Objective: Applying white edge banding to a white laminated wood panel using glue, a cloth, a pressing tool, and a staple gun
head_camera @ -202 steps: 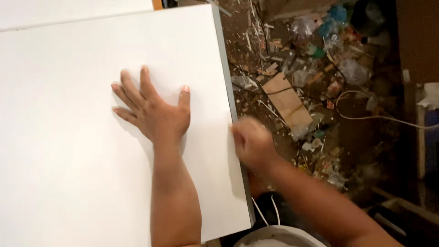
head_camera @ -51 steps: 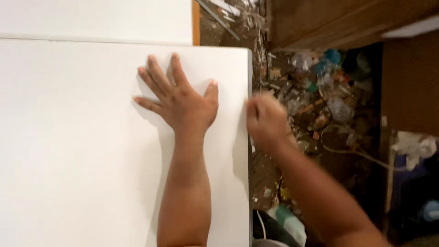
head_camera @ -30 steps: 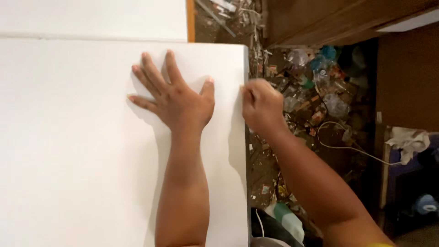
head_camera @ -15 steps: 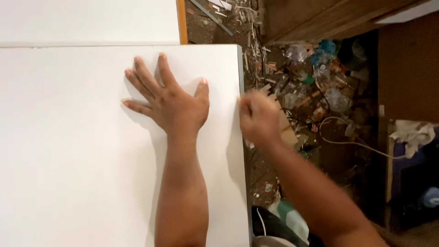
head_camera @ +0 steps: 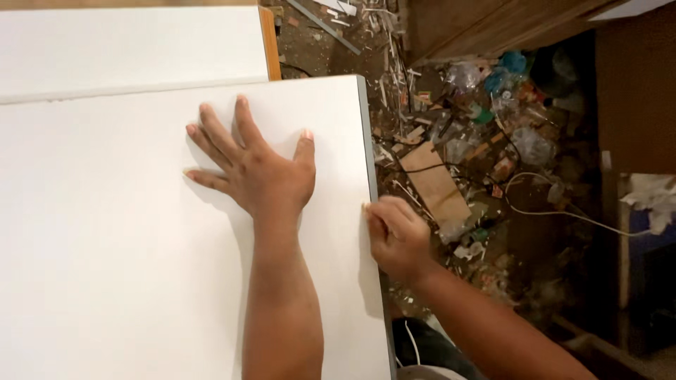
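The left hand [head_camera: 264, 176] lies flat, palm down, on a white board [head_camera: 127, 281], its fingers [head_camera: 215, 137] spread wide and the thumb angled out toward the board's right edge. The forearm runs straight down from the wrist to the bottom of the view. The right hand [head_camera: 396, 236] is curled into a loose fist pressed against the board's thin grey right edge [head_camera: 370, 176], fingertips folded in at the edge; whether they pinch anything cannot be told. Its forearm slants away to the lower right.

The board fills the left half of the view, lying flat and plain, with no marks on it. Just beyond its far edge lies a second white board [head_camera: 127, 49] with a light brown wooden right edge.

To the right of the boards, well below them, the floor is strewn with debris [head_camera: 486, 119]: wood slivers, crumpled clear and blue plastic wrappers, and a flat brown cardboard piece [head_camera: 438, 186] lying near the right hand. A thin pale cord [head_camera: 563, 214] loops across the litter. At far right a white crumpled cloth [head_camera: 651, 200] rests on a dark surface. A brown wooden panel [head_camera: 493, 28] slants across the top.
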